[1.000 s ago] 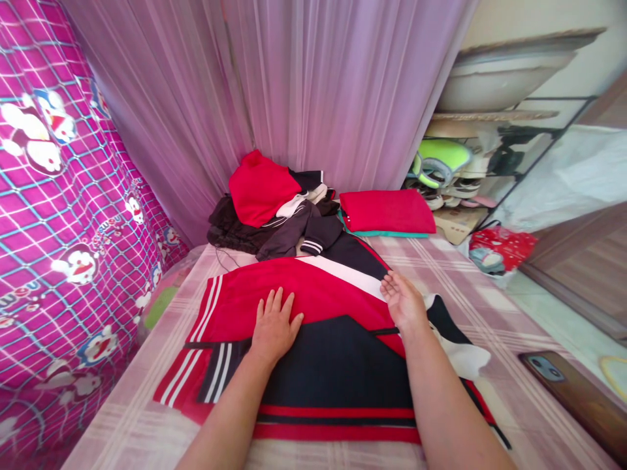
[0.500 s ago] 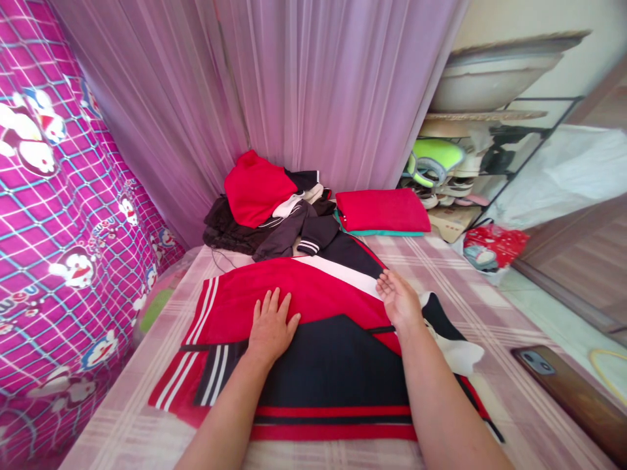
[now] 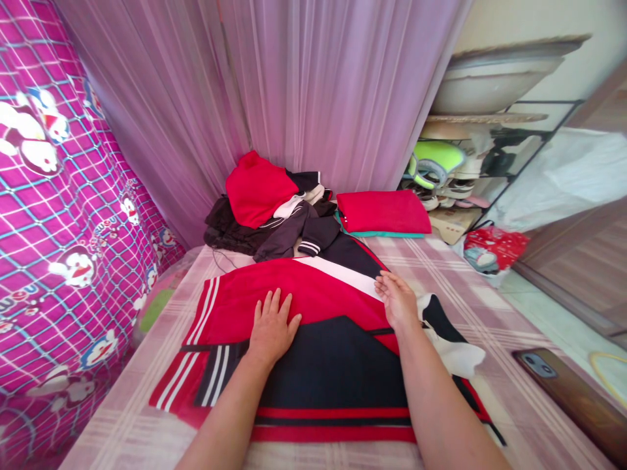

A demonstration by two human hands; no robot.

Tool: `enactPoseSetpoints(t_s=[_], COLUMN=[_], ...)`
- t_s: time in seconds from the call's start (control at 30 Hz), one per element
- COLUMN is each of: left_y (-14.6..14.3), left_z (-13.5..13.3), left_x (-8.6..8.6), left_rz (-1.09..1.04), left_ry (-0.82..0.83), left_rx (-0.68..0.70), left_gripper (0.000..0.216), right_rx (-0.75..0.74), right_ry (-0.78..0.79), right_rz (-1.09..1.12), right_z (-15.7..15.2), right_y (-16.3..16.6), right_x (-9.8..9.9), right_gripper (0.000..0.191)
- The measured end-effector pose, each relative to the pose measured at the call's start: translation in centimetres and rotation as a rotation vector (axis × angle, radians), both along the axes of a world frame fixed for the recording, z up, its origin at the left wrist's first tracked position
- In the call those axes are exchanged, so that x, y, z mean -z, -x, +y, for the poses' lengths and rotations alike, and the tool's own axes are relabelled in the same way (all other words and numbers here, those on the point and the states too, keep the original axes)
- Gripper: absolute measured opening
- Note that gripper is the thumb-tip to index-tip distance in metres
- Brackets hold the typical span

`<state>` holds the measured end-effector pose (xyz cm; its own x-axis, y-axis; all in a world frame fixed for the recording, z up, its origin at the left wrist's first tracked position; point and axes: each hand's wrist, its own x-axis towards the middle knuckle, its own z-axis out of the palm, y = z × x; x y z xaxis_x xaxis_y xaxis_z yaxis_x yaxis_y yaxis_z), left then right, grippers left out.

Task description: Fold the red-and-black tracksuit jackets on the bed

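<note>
A red, navy and white striped jacket [image 3: 318, 365] lies spread on the checked bed sheet [image 3: 441, 274]. My left hand [image 3: 272, 326] rests flat on its red panel, fingers stretched out. My right hand [image 3: 398, 301] sits at the jacket's right edge, fingers curled on the fabric where red meets the white stripe. Whether it pinches the cloth is unclear.
A heap of dark and red clothes [image 3: 274, 209] lies at the back by the pink curtain [image 3: 294, 85]. A folded red garment [image 3: 382, 212] sits beside it. A phone [image 3: 568, 391] lies at the right edge. Shelves with shoes [image 3: 450, 176] stand beyond.
My right hand has shifted slightly left along the jacket's edge and its fingers have curled onto the fabric. The left hand has stayed put.
</note>
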<state>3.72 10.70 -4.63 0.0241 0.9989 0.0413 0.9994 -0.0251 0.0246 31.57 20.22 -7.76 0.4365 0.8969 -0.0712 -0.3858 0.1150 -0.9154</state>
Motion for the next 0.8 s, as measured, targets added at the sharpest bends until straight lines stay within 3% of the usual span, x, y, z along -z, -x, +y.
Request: enactPoseSetpoints(t_s=[0.1,0.23,0.37,0.53,0.7,0.8], left_y=[0.0,0.0,0.0,0.1,0.1,0.1], left_z=[0.0,0.1,0.1,0.1,0.1,0.1], left_x=[0.0,0.2,0.3,0.5,0.8,0.9], left_rz=[-0.009,-0.022,-0.026,-0.035,-0.034,-0.038], left_ry=[0.000,-0.014,-0.030,-0.038,-0.062,-0.064], left_rx=[-0.001,0.002,0.002,0.007,0.008,0.012], left_gripper=[0.057,0.057,0.057,0.057,0.056,0.056], right_rx=[-0.017,-0.098,-0.237,-0.388,-0.589,-0.624], right_ry=[0.001,0.036,0.089,0.022,0.287,0.383], right_rz=[-0.253,-0.757,-1.168,-1.608,-1.813,-1.841], right_z=[-0.4,-0.9,-0.2,2.8,6.3,7.7], right_y=[0.6,1.3,2.8,6.3,7.9,7.5], right_x=[0.4,0.3,-1.2,-3.6,-3.8,-3.1], right_gripper=[0.036,0.027,0.032,0.047,0.061,0.065])
